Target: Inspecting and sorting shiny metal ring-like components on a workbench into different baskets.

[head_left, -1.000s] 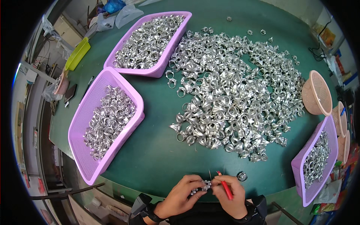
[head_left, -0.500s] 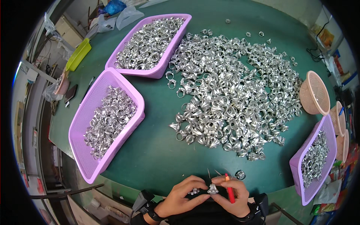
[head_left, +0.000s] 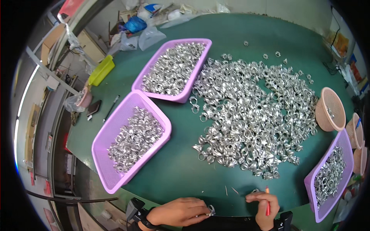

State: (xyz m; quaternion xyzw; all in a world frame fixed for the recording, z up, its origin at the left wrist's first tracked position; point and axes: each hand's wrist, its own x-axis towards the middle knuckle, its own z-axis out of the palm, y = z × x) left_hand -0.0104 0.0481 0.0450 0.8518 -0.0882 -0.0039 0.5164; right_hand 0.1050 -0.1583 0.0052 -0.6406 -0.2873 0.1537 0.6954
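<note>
Near the table's front edge, my left hand [head_left: 183,211] is closed with a silver ring [head_left: 211,210] at its fingertips. To its right, my right hand [head_left: 266,206] grips a slim red pen-like tool [head_left: 268,201] standing upright among its fingers. The fingertips of that hand reach a silver ring [head_left: 255,190] lying on the table, which they partly hide. Whether they pinch it I cannot tell. Beyond both hands spreads a large pile of silver rings [head_left: 246,119].
Two purple baskets [head_left: 101,161] of rings stand at the left. A third purple basket [head_left: 308,184] is at the right edge, beside peach-coloured round baskets [head_left: 323,119]. A yellow-green tray [head_left: 101,71], a phone [head_left: 93,108] and a pen [head_left: 111,108] lie far left. Plastic bags [head_left: 151,37] lie at the back.
My hands, close together before around a silver piece, are now apart. The right one has moved right to the ring on the table, still with the red tool. The view has shifted.
</note>
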